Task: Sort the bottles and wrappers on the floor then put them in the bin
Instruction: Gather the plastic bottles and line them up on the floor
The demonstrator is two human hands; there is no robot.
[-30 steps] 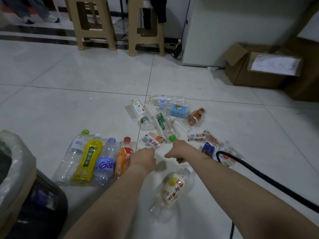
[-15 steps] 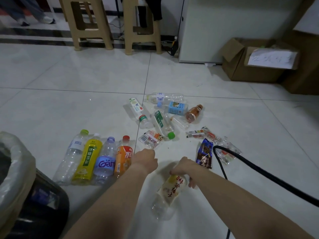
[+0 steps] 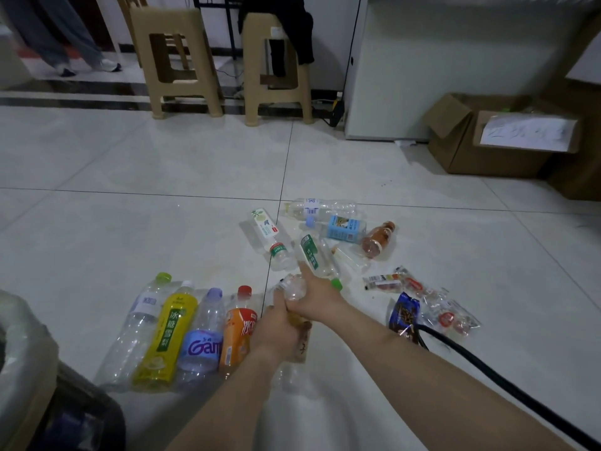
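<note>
You've got a beige left stool (image 3: 166, 21) and right stool (image 3: 279, 97) at the back, with a dark garment (image 3: 302, 30) on the right one. White cabinet (image 3: 439, 66) beside them. Open cardboard box (image 3: 487, 161) further right, paper sheet (image 3: 527, 133) on it. Black cable (image 3: 487, 362) lower right. Someone's legs (image 3: 61, 30) top left.

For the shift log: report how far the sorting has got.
Done: four plastic bottles lie side by side in a row, from the green-capped clear bottle to the red-capped orange bottle. In hand: the left hand and right hand grip a clear cream-labelled bottle beside that row. Left: the loose pile of bottles, the crinkled wrappers, and all binning; the inside of the bag-lined bin is hidden.
</note>
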